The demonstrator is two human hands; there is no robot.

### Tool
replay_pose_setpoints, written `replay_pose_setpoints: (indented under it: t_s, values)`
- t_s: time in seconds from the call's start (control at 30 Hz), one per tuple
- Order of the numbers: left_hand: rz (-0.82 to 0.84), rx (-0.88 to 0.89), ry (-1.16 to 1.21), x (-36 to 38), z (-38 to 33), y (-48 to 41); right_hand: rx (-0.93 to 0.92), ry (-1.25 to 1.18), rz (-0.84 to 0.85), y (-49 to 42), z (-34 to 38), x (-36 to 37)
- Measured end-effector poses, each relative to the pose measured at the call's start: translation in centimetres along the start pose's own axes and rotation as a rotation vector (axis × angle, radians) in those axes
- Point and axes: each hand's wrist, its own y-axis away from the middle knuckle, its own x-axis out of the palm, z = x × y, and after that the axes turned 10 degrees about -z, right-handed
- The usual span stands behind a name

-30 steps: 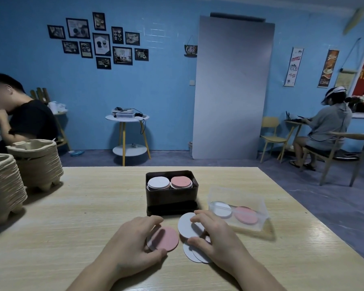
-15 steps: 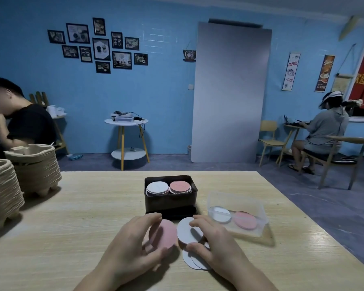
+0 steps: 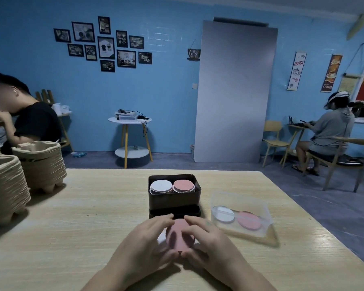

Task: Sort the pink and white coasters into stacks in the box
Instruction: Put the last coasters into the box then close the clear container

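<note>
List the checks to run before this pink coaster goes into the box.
1. Grip on the pink coaster by left hand and right hand: ok.
2. Top of the pink stack, in the right half of the box, uncovered: ok.
3. Way from hands to box free: ok.
4. Single coaster in the grip: cannot tell, hands hide its underside.
5. Room left above pink stack: cannot tell.

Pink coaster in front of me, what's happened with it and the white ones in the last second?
The left hand lifted the pink coaster off the table and brought it rightwards; the right hand now grips it too. The loose white coasters no longer show. The box, its white stack and pink stack, and the clear container stayed put.
</note>
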Motion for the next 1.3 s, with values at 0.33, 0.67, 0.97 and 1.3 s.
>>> replay_pose_setpoints:
  t_s: [0.33, 0.67, 0.97, 1.3]
  values:
    - [-0.066, 0.022, 0.013, -0.3, 0.0, 0.3, 0.070, -0.079, -0.057, 0.1, -0.1, 0.1]
    - [0.088, -0.069, -0.108, -0.9, 1.0, 0.8, 0.077, 0.054, 0.021, 0.3, -0.6, 0.1]
    - [0.106, -0.168, -0.127, -1.3, 1.0, 0.9, 0.193, 0.058, 0.022, 0.5, -0.9, 0.1]
    - [-0.018, -0.052, -0.083, -1.0, -0.2, 0.4, 0.151, 0.073, 0.019, 0.3, -1.0, 0.5]
